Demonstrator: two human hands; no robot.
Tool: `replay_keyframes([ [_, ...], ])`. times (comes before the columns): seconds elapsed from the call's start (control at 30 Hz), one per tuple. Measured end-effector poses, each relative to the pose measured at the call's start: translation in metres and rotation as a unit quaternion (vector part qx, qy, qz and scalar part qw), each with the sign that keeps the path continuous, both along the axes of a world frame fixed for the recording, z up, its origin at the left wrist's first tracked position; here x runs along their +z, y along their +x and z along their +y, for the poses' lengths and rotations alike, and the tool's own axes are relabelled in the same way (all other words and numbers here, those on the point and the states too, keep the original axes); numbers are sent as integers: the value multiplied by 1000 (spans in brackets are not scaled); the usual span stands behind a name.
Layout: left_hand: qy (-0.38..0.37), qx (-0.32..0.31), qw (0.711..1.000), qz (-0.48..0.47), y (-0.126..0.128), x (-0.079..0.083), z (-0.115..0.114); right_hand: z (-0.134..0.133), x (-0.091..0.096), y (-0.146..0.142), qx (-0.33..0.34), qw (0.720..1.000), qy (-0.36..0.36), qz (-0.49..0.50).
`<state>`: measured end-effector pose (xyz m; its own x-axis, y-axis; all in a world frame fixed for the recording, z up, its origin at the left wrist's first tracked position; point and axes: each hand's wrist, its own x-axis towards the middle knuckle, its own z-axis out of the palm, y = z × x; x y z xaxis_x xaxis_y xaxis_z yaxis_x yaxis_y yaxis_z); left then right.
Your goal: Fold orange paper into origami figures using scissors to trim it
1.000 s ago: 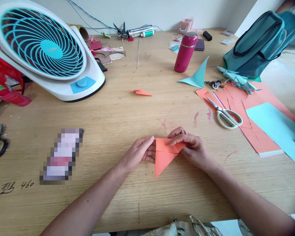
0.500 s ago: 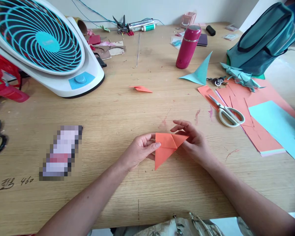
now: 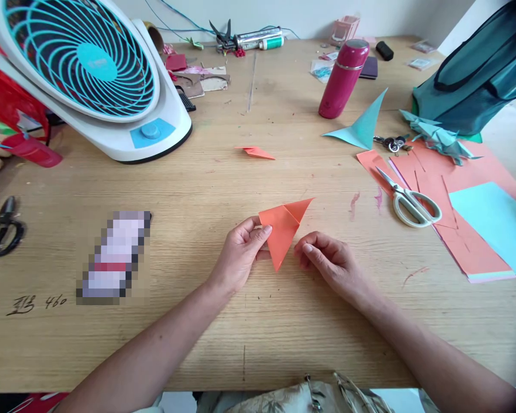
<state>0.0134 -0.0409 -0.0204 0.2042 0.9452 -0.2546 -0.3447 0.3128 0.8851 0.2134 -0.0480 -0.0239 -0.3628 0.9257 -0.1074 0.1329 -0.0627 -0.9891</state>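
My left hand (image 3: 239, 252) pinches a folded piece of orange paper (image 3: 281, 225) at its left edge, thumb on the front face and fingers behind. The paper has a crease and a folded flap, with one point up to the right and another pointing down. Just right of the lower point is my right hand (image 3: 327, 258), its fingers curled in and the thumb against the index finger. It appears apart from the paper, and nothing shows in it. Farther up the table lies a smaller folded orange paper piece (image 3: 258, 152).
White-handled scissors (image 3: 415, 206) rest on orange paper sheets (image 3: 481, 246) at the right, near a light-blue sheet (image 3: 499, 218). Behind stand a folded teal paper (image 3: 363, 127), a magenta bottle (image 3: 344, 80) and a teal bag (image 3: 477, 80). A fan (image 3: 163, 137), blurred phone (image 3: 114, 258) and black scissors (image 3: 4, 229) are left.
My right hand has let go of the paper's right point and moved down, its fingers curling. My left hand has raised and tilted the paper, so its right point aims upward.
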Motion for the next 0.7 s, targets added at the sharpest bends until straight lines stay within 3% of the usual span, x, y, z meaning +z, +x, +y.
replay_keyframes([
  [0.17, -4, 31, 999, -12, 6, -2, -1, -8, 5, -7, 61, 997, 37, -30],
  [0.4, -6, 81, 996, -20, 15, 0, -5, -17, 4, -21, 40, 995, 58, -66],
  [0.57, 5, 65, 998, -17, 16, 1, -9, -15, 5, -21, 14, 997, 36, -62],
  [0.7, 48, 23, 997, 51, 14, 2, -10, -10, 6, -16, 7, 1000, -16, -25],
])
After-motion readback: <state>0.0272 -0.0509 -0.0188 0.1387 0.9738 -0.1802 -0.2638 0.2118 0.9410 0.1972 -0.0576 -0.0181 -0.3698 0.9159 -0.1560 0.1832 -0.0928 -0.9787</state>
